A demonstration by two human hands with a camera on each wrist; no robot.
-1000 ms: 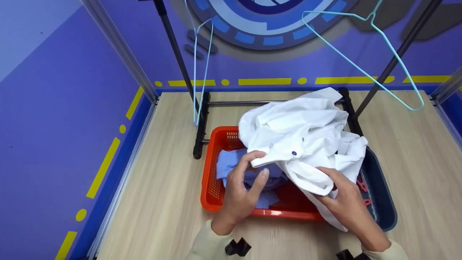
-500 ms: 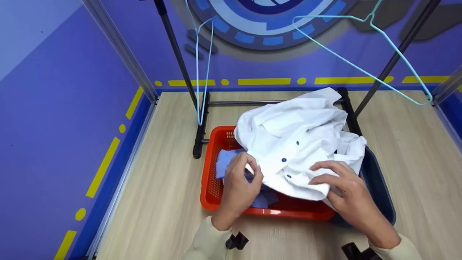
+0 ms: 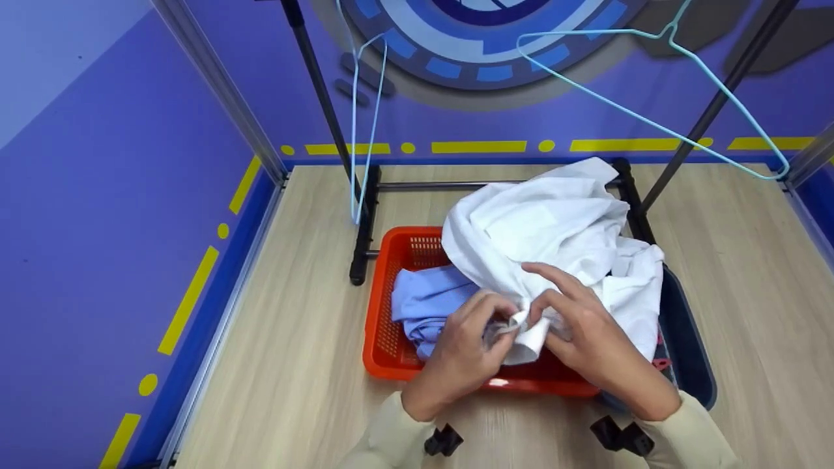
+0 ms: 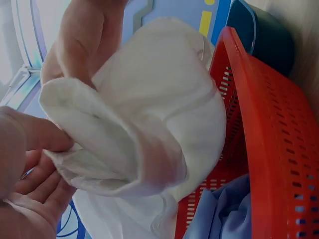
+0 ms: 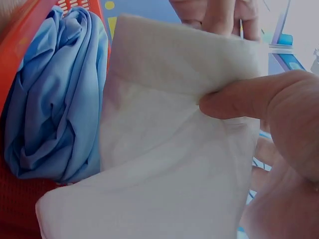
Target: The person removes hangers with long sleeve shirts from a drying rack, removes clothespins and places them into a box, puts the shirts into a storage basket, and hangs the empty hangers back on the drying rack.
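A white shirt (image 3: 541, 221) lies in loose folds over the right part of the red basket (image 3: 374, 326) and the dark tub (image 3: 690, 339). My left hand (image 3: 466, 345) pinches a band-like edge of it above the basket's front. Close beside it, my right hand (image 3: 589, 332) pinches the same part; in the right wrist view its thumb (image 5: 234, 102) presses on the cloth. The left wrist view shows this edge as an open loop of cloth (image 4: 99, 144). Whether it is a cuff or the collar I cannot tell. The shirt's buttons are out of sight.
Folded blue cloth (image 3: 423, 299) lies in the basket's left part. Red clips (image 3: 661, 363) show in the dark tub. Behind stands a black rack (image 3: 449, 186), with light blue hangers (image 3: 651, 120) hanging above. Patterned panels close off the left and back.
My right hand has moved left, up to my left hand, which has shifted slightly right. The shirt's buttoned front has turned out of view, and more blue cloth shows. The right hanger has swung slightly.
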